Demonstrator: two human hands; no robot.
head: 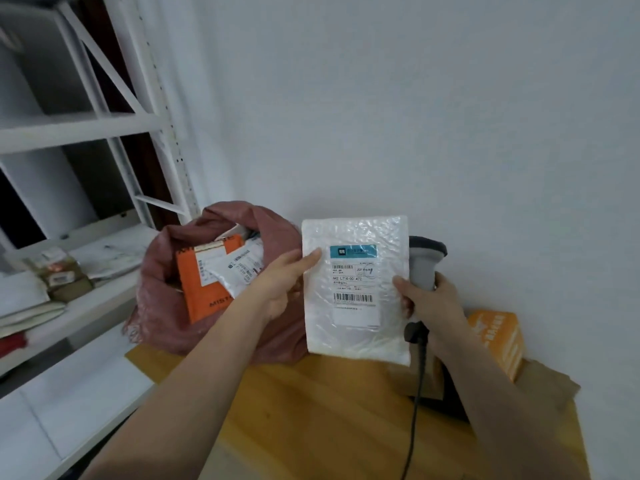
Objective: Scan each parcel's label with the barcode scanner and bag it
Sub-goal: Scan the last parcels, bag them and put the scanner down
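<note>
Holding a white bubble-wrap parcel (356, 292) upright above the wooden counter (311, 410), my left grip (287, 282) pinches its left edge, while my right grip (433, 306) pinches its right edge and curls round a grey barcode scanner (424, 261). A crumpled reddish woven bag (166, 299) of parcels slumps at the counter's far-left corner.

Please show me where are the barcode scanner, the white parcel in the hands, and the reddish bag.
barcode scanner (423, 268), head view: on its grey neck, below the head.
white parcel (356, 337), head view: on the bubble wrap below the label.
reddish bag (157, 299), head view: on its left outer wall.
</note>
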